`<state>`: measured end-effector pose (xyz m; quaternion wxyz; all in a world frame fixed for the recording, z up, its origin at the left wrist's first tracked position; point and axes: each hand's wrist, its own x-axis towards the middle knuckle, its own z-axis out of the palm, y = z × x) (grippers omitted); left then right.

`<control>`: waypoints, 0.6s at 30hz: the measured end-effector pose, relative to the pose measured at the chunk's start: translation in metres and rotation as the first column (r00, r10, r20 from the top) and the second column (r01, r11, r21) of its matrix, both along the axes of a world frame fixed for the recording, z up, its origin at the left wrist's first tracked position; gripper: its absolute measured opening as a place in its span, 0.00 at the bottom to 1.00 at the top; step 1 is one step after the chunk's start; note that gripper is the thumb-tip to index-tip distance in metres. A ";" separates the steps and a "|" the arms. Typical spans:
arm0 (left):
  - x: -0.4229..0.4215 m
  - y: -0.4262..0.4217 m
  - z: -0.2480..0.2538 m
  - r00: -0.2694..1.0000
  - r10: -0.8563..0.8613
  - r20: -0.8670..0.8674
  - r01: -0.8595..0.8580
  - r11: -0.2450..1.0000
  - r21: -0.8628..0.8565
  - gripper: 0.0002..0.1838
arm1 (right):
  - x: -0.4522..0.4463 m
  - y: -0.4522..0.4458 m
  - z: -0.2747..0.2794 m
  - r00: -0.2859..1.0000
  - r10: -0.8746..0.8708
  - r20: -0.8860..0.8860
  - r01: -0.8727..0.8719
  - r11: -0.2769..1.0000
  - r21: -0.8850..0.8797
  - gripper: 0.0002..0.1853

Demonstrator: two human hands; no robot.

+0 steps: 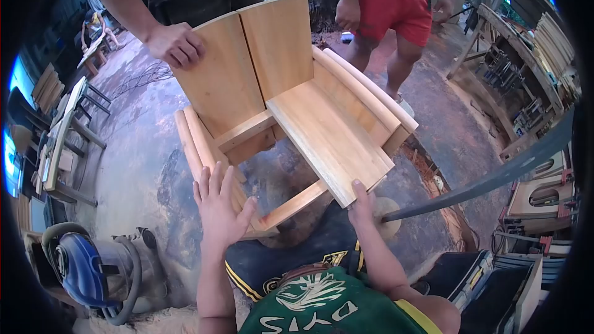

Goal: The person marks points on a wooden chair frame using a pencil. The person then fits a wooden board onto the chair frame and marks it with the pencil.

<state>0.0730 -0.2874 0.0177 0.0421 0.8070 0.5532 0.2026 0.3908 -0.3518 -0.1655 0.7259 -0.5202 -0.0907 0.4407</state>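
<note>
A wooden chair frame stands in front of me, with two tall backrest panels (216, 80) and a narrow gap between them. One wooden seat board (331, 139) lies lengthwise across the right part of the seat, its near end jutting past the front rail (294, 205). My right hand (362, 207) grips the near right corner of that board, thumb on top and the other fingers hidden below. My left hand (221, 207) is open, fingers spread, by the front of the chair's left armrest (193, 142); contact is unclear. The seat's left part is an open gap.
A co-worker's hand (176, 44) rests on the backrest's left edge. Another person in red shorts (396, 12) stands behind the chair. A blue vacuum cleaner (83, 266) is at lower left, a workbench (68, 130) at left. A dark hose (489, 185) crosses the right side.
</note>
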 end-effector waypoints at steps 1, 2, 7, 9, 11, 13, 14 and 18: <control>0.000 0.003 -0.002 1.000 0.006 0.001 -0.006 1.000 0.005 0.42 | -0.001 0.003 -0.001 0.999 -0.004 -0.053 0.008 0.998 0.066 0.30; -0.002 0.003 -0.004 1.000 0.007 0.010 -0.007 1.000 0.017 0.41 | -0.003 0.006 -0.004 0.994 -0.004 -0.108 0.018 0.991 0.129 0.30; -0.002 0.002 -0.006 1.000 0.003 0.019 -0.003 1.000 0.030 0.41 | 0.003 0.003 0.003 0.968 0.052 -0.246 -0.028 0.995 0.099 0.24; -0.002 0.002 -0.004 1.000 0.003 0.023 -0.003 1.000 0.025 0.41 | 0.000 0.007 0.017 0.976 0.009 -0.218 0.007 0.997 0.073 0.22; -0.002 0.001 -0.007 1.000 0.006 0.028 -0.007 1.000 0.017 0.41 | 0.004 0.013 0.023 0.984 0.022 -0.176 0.008 0.986 0.166 0.24; -0.003 0.002 -0.007 1.000 -0.003 0.031 0.002 1.000 0.022 0.41 | 0.000 0.015 0.027 0.976 0.044 -0.213 0.004 0.976 0.217 0.24; -0.003 0.002 -0.006 0.999 -0.006 0.034 0.005 0.999 0.032 0.40 | 0.000 0.015 0.032 0.966 0.057 -0.253 0.003 0.973 0.229 0.23; -0.003 0.001 -0.004 1.000 -0.002 0.020 0.002 1.000 0.003 0.39 | -0.005 0.016 0.085 0.984 0.023 -0.177 0.011 0.982 0.187 0.24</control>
